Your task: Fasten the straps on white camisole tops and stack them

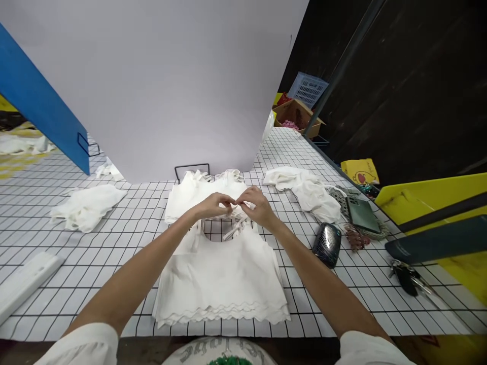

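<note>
Both hands are meeting over the neck end of a white top (224, 276) that's lying flat on the gridded surface (114, 238), near-centre, hem w/ scalloped edge toward the person. Looks like several tops are stacked there, judging by the layered hems.

Left hand (213, 205) is pinching closed on a thin white strap (236, 223) at the top's neckline; fingertips are curling in tight. Right hand (258, 205) is doing the same from the other side, thumb & fingers closing on the strap, knuckles facing up. The two hands are touching or nearly touching at the fingertips; can't tell exactly how the strap is running between them, too small. A loose strap end is hanging down across the neck opening.

Just beyond the hands, a second pile of white garments (190, 195) is sitting against a black wire stand (192, 167), w/ a big pale backdrop sheet (171, 76) rising behind it.

Left side: a crumpled white cloth (85, 205) is lying well apart from the hands, a white flat bar (26, 279) nearer the near-left edge, a blue board (41, 109) slanting up far left.

Right side: another white cloth heap (304, 187), then a dark shiny oval object (327, 243) near the right forearm, a green phone (361, 213) on a lacy mat, keys (409, 279) further right, yellow panel (429, 197) at the edge. Far right back: a cardboard box (297, 114) & pale blue crate (308, 88).
</note>
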The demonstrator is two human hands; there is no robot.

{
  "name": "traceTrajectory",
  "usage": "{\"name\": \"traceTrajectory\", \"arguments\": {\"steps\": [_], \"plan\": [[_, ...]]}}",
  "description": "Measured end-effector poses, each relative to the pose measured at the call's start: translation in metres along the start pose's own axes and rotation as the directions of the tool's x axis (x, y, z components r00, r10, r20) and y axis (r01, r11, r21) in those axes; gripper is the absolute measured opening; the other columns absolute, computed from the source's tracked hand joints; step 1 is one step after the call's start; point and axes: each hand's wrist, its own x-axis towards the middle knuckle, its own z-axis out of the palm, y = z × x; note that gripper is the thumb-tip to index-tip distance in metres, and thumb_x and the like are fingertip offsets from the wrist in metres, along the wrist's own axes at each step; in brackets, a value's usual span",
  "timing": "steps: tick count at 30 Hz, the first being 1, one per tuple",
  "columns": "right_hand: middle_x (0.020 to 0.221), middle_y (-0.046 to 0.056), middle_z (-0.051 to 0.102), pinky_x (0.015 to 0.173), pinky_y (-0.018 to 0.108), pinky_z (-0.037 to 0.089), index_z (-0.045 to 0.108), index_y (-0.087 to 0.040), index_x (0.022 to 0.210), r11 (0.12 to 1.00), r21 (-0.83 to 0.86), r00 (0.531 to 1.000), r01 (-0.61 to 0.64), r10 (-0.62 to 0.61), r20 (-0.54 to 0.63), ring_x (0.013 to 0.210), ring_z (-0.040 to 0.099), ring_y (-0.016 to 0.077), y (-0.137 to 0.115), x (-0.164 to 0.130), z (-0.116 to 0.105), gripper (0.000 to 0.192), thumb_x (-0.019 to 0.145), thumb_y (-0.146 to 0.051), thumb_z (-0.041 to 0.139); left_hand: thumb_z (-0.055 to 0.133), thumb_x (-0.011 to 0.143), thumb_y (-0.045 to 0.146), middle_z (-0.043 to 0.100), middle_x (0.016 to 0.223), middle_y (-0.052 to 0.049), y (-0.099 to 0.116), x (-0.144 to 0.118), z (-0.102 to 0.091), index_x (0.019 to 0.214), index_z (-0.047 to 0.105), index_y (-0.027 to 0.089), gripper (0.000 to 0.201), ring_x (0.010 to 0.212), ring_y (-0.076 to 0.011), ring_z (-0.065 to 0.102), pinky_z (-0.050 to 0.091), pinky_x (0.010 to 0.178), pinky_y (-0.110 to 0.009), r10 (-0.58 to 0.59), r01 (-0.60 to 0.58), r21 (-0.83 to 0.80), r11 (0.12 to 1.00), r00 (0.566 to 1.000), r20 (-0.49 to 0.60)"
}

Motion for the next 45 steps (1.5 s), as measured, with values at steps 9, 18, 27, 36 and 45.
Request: {"name": "traceTrajectory", "arguments": {"steps": [9, 18, 27, 36, 45], "plan": [[0.081, 0.003, 0.071, 0.090, 0.041, 0.051, 0.073, -0.025, 0.078, 0.856, 0.479, 0.969, -0.194, 0.243, -0.042, 0.092, 0.063, 0.0206, -0.020, -0.013, -0.004, 0.013, 0.079, -0.017, 0.064, 0.074, 0.080, 0.058, 0.073, 0.100, -0.013, 0.010, -0.033, 0.052, 0.091, 0.077, 0.014, 0.046, 0.092, -0.0197, 0.063, 0.048, 0.087, -0.033, -0.120, 0.100, -0.742, 0.663, 0.992, 0.026], [0.082, 0.002, 0.070, 0.084, 0.036, 0.051, 0.073, -0.023, 0.076, 0.757, 0.579, 0.902, -0.303, 0.423, -0.082, 0.086, 0.064, 0.0180, -0.020, -0.028, -0.015, 0.004, 0.076, -0.020, 0.071, 0.079, 0.075, 0.050, 0.076, 0.092, -0.010, 0.014, -0.082, 0.071, 0.067, 0.077, 0.018, 0.033, 0.092, -0.0201, 0.062, 0.045, 0.076, -0.030, -0.242, 0.129, -0.520, 0.845, 0.957, -0.157], [0.123, 0.006, 0.069, 0.106, 0.045, 0.046, 0.072, -0.027, 0.117, 0.834, 0.422, 0.910, -0.356, 0.207, 0.360, 0.121, 0.060, 0.0223, -0.045, -0.051, -0.034, 0.030, 0.089, -0.025, 0.061, 0.080, 0.074, 0.048, 0.071, 0.068, -0.007, 0.032, -0.104, 0.079, 0.075, 0.078, 0.016, 0.032, 0.059, -0.0114, 0.052, 0.043, 0.055, -0.026, -0.303, 0.167, -0.489, 0.856, 0.929, -0.214], [0.082, 0.004, 0.068, 0.076, 0.034, 0.050, 0.071, -0.020, 0.083, 0.862, 0.341, 0.916, -0.374, 0.284, 0.285, 0.079, 0.063, 0.0174, -0.074, -0.060, -0.017, 0.014, 0.089, -0.033, 0.067, 0.075, 0.081, 0.042, 0.071, 0.078, -0.006, 0.026, -0.099, 0.099, 0.086, 0.075, 0.018, 0.025, 0.072, -0.0181, 0.062, 0.049, 0.064, -0.031, -0.202, 0.067, -0.357, 0.932, 0.913, -0.354], [0.085, 0.003, 0.069, 0.076, 0.031, 0.048, 0.065, -0.020, 0.081, 0.906, 0.155, 0.868, -0.394, 0.311, 0.386, 0.079, 0.062, 0.0163, -0.039, -0.067, -0.017, 0.010, 0.089, -0.022, 0.059, 0.079, 0.077, 0.027, 0.066, 0.091, -0.004, -0.015, -0.090, 0.116, 0.091, 0.066, 0.020, 0.020, 0.092, -0.0259, 0.056, 0.038, 0.085, -0.042, -0.112, 0.265, 0.407, 0.874, 0.925, -0.362]]}}
